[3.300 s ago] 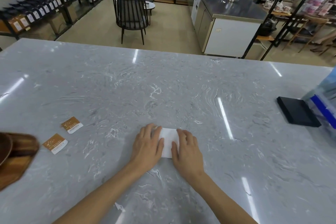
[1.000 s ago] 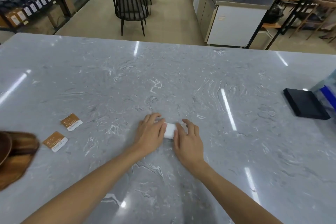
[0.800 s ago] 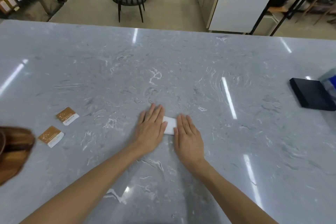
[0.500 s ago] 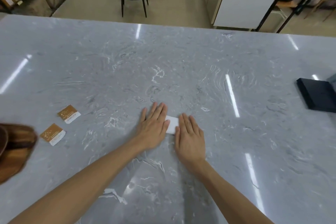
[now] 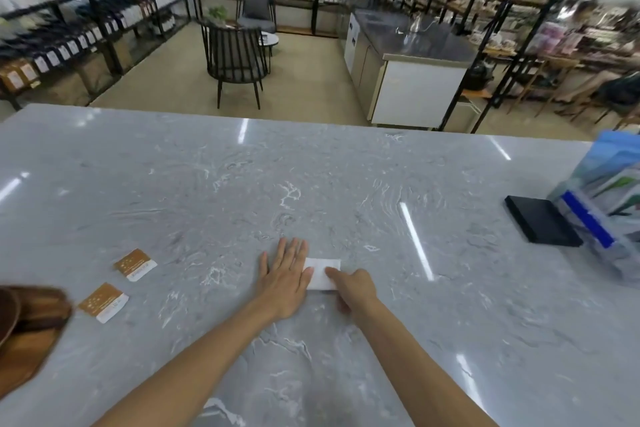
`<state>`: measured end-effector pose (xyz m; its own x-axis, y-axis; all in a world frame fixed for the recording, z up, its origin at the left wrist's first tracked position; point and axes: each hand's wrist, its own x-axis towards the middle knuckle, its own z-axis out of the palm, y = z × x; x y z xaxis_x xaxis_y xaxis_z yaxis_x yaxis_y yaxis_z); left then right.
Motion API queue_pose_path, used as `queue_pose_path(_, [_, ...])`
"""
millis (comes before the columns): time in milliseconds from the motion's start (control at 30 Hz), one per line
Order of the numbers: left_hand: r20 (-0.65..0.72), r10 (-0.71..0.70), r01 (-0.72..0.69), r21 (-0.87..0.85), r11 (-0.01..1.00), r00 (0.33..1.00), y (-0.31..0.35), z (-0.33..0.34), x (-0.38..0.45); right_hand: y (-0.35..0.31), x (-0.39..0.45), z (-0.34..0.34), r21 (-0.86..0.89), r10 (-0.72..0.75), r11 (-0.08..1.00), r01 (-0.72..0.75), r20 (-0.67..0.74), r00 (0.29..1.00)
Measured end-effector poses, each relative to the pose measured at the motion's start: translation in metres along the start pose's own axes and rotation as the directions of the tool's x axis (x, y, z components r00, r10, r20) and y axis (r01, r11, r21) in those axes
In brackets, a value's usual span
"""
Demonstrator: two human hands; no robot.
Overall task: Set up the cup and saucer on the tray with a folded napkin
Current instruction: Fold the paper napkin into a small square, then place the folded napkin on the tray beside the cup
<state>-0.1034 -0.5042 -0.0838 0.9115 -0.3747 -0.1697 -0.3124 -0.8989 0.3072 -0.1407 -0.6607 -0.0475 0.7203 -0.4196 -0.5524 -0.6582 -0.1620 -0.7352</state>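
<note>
1. One napkin (image 5: 322,272): white, folded into a small flat rectangle, lying on the counter near its middle, between the two hands.
2. Two hands. The left hand (image 5: 284,279) lies flat on the counter with fingers straight and close together, holding nothing; its right edge touches the napkin's left end.
3. The right hand (image 5: 351,289) has its forefinger stretched out, the tip pressing on the napkin's near right part, while the other fingers are curled under; whether they grasp the paper I cannot tell.
4. One counter (image 5: 207,191): a broad, glossy slab of grey stone with white veining and streaks of reflected light.
5. Two sachets (image 5: 135,264), flat and square-cornered, brown with a white band, lie apart from each other, well left of the napkin.
6. One wooden tray (image 5: 24,340) at the left edge, dark brown with visible grain; it is cut off by the frame, and a rounded brown shape sits on it.
7. One black flat rectangular object (image 5: 540,225) lies at the far right, matte, just beside one clear plastic box (image 5: 602,218) with a blue strip.
</note>
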Motion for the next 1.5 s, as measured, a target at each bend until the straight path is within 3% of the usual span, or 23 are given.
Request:
queue_pose_path(100, [-0.009,-0.016,0.016,-0.047,0.999,1.000,-0.003,-0.002,-0.001,-0.009,-0.005,-0.003,0.225,0.078,0.970,-0.087,0.049,0.996])
queue_pose_path(300, [-0.053,-0.022,0.013,-0.158,0.987,0.998,-0.009,-0.004,-0.009,-0.021,-0.038,-0.003,0.466,0.023,0.881,-0.076,0.119,0.993])
queue_pose_path(400, [-0.104,0.009,-0.043,-0.325,0.945,0.995,-0.012,-0.009,-0.017,-0.023,-0.053,-0.004,0.502,-0.043,0.865,-0.010,0.094,0.995])
queue_pose_path(467, [-0.136,-0.020,-0.064,-0.587,0.807,0.991,-0.012,-0.020,-0.025,-0.026,-0.063,-0.009,0.495,-0.098,0.868,0.046,0.081,0.992])
queue_pose_path(567, [-0.100,-0.053,-0.066,-0.892,0.447,0.994,-0.013,-0.043,-0.041,-0.031,-0.080,-0.018,0.497,-0.182,0.861,0.110,0.100,0.978])
queue_pose_path(633, [-0.009,-0.043,0.000,-0.977,0.215,0.999,-0.013,-0.057,-0.054,-0.032,-0.093,-0.022,0.493,-0.233,0.857,0.151,0.110,0.966])
queue_pose_path(733, [0.024,-0.043,0.027,-0.998,0.063,0.999,-0.017,-0.074,-0.074,-0.029,-0.114,-0.025,0.496,-0.306,0.841,0.214,0.111,0.945])
queue_pose_path(1000, [0.033,-0.141,0.030,-0.999,-0.028,0.989,-0.037,-0.091,-0.149,-0.005,-0.177,0.003,0.545,-0.394,0.790,0.282,0.099,0.914])
queue_pose_path(1500, [0.145,-0.233,0.158,-0.987,0.039,0.962,-0.138,-0.071,-0.322,0.081,-0.304,0.119,0.552,-0.346,0.809,0.202,0.171,0.922])
